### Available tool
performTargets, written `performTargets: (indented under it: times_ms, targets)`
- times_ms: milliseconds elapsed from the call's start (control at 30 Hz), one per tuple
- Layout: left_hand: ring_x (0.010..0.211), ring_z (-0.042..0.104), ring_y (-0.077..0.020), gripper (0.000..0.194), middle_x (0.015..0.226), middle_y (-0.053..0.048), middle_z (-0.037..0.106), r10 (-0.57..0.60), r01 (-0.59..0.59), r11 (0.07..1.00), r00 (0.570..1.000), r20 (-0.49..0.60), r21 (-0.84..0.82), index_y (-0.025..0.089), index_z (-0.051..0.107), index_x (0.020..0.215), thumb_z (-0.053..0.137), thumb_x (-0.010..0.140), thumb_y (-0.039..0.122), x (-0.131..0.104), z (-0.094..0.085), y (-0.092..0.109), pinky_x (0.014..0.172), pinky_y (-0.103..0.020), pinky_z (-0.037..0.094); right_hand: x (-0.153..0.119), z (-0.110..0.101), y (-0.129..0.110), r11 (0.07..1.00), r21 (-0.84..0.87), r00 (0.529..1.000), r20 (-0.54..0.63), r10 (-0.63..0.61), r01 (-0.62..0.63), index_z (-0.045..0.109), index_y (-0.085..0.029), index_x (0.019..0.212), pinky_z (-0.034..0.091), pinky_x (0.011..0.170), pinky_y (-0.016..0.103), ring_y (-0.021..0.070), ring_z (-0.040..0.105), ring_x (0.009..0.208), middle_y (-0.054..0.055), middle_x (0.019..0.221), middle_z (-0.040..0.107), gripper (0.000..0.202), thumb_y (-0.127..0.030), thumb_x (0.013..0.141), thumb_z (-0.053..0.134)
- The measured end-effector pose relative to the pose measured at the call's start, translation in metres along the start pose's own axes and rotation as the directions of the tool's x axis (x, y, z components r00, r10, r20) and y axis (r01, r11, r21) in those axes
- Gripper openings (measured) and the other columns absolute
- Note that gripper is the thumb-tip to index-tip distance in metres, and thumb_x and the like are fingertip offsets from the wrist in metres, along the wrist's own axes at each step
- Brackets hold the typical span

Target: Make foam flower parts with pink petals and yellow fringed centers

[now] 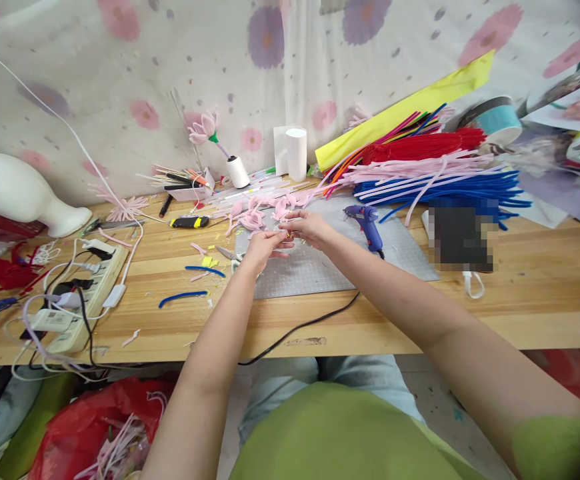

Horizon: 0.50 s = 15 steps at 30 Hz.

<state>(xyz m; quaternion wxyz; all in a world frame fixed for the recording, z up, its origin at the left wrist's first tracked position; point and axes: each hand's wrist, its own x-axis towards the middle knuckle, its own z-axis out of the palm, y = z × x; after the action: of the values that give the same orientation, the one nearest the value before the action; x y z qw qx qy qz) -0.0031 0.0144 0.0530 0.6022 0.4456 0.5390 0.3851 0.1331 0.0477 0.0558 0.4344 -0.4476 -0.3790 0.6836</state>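
My left hand (266, 248) and my right hand (306, 228) meet over the grey cutting mat (315, 277). Their fingertips are pinched together on something small that I cannot make out. Just beyond them lie several pink pipe-cleaner pieces (251, 219), some twisted into petal shapes. Scissors (229, 255) rest beside my left hand, partly hidden by it. On the mat, to the right of my right hand, lies a blue glue gun (365, 223). Two blue pipe-cleaner pieces (183, 297) and yellow scraps (209, 262) are left of the mat.
Bundles of pink (410, 172), red (425, 147) and blue pipe cleaners (490, 190) lie at the back right. A power strip (93, 300) with tangled cables is at the left. A yellow-black cutter (189, 222) and a pink flower (204, 128) stand out behind. A black cable (295, 329) crosses the front.
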Motion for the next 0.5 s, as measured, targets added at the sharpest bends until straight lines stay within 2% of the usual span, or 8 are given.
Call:
performTargets:
  times_ms: [233,500]
  targets:
    - [0.08,0.068,-0.0191,0.018,0.089,-0.01,0.071,-0.007,0.006,1.0,1.0,-0.029,-0.019,0.011,0.068,0.079,0.067,0.074,0.029,-0.0012,0.0015,0.0013,0.063,-0.029,0.057,0.0049,-0.0024,0.0036,1.0,-0.009,1.0,0.003,-0.006,0.006,0.057,-0.015,0.079,0.048,0.057,0.021,0.0099,0.059,0.054,-0.001,0.056,0.062,0.027,-0.003,0.062,0.074]
    - [0.08,0.068,-0.0185,0.018,0.09,-0.009,0.071,0.019,-0.018,1.0,0.998,-0.067,0.02,0.011,0.068,0.081,0.065,0.076,0.028,0.0,0.0036,-0.001,0.061,-0.028,0.056,-0.0001,-0.002,-0.0023,1.0,-0.002,0.998,0.052,0.029,-0.029,0.061,-0.013,0.074,0.051,0.06,0.02,0.0092,0.062,0.058,0.001,0.062,0.067,0.022,-0.003,0.061,0.075]
